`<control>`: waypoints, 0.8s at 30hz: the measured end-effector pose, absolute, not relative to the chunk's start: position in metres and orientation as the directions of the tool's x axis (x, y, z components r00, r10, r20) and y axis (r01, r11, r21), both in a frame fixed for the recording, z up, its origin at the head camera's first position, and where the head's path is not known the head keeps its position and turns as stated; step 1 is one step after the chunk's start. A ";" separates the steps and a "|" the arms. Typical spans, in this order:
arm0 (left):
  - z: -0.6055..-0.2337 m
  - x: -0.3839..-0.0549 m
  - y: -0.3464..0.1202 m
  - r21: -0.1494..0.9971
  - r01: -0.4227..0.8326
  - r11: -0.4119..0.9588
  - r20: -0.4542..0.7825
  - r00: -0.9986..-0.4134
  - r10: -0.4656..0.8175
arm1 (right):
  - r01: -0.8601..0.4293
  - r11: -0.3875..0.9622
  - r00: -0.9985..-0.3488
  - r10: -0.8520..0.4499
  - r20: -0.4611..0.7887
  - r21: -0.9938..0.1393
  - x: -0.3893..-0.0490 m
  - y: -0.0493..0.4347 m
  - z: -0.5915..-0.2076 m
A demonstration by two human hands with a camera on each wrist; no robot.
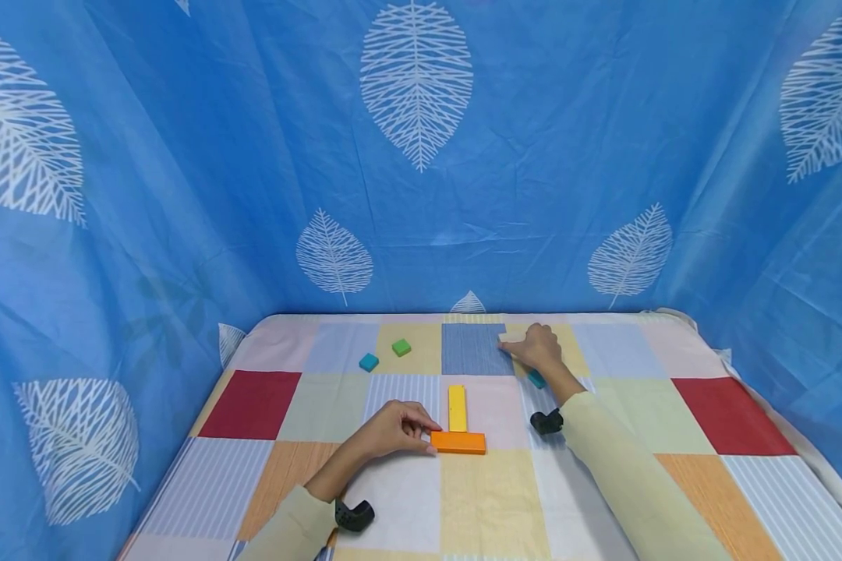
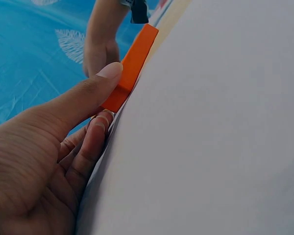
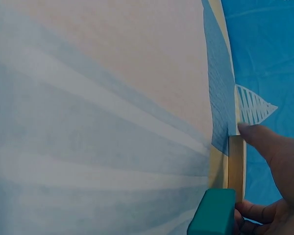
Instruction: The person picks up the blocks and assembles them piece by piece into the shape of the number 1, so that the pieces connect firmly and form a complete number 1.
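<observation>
1. Orange block [image 1: 458, 442]: center of the scene, near side of the block group, flat on the cloth, long axis left-right.
2. Left hand [image 1: 396, 430]: pinching the orange block's left end, thumb on one face, fingertips tucked at the other side per the left wrist view.
3. Yellow block [image 1: 458, 408]: long axis near-far, near end at the orange block's far side, roughly mid-length. Pair reads as an upside-down T. Looks like contact from the head view.
4. Tan block [image 3: 236, 169]: wooden look, far side, right of center. Mostly covered by the hand in the head view.
5. Right hand [image 1: 539, 348]: gripping the tan block, thumb at one end, fingers at the other.
6. Teal block [image 1: 536, 379]: just to the near side of the right hand, beside the wrist, partly hidden by it.
7. Blue block [image 1: 368, 362] and green block [image 1: 401, 347]: far left of the yellow one, near each other with a gap. Green sits farther and to the right.
8. Black wrist devices [image 1: 547, 422] on both arms, pale sleeves [image 1: 624, 467] behind them.
9. Base: patchwork cloth [image 1: 491, 499]. Blue curtain [image 1: 533, 156] with white leaf prints on far, left and right sides.
</observation>
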State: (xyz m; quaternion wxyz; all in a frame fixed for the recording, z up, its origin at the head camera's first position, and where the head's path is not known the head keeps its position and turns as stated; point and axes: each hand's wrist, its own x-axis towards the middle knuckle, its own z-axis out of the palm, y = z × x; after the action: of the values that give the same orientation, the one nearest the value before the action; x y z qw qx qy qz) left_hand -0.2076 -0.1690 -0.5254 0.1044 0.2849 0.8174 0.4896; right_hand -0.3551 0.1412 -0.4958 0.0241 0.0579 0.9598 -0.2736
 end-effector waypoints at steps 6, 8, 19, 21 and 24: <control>-0.526 -0.208 -0.169 0.861 0.378 0.341 0.123 -0.804 0.581 | 0.120 0.855 -0.992 0.090 -0.083 -0.505 -0.355 0.141 -0.495; -0.526 -0.208 -0.170 0.862 0.382 0.335 0.128 -0.802 0.584 | 0.112 0.857 -0.993 0.081 -0.082 -0.503 -0.355 0.141 -0.494; -0.526 -0.209 -0.171 0.846 0.407 0.344 0.150 -0.801 0.580 | 0.026 0.824 -0.998 -0.015 -0.068 -0.566 -0.354 0.148 -0.490; -0.527 -0.209 -0.171 0.843 0.408 0.350 0.149 -0.803 0.577 | -0.007 0.811 -0.998 -0.044 -0.049 -0.585 -0.352 0.148 -0.490; -0.527 -0.209 -0.170 0.843 0.410 0.348 0.151 -0.801 0.579 | -0.067 0.782 -0.995 -0.095 -0.012 -0.620 -0.350 0.148 -0.491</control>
State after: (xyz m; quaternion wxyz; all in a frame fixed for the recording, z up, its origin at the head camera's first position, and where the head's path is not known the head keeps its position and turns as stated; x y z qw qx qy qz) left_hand -0.2093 -0.1697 -0.5272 0.0873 0.3028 0.8162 0.4842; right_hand -0.3501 0.1476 -0.4908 0.0212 -0.0431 0.9436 -0.3275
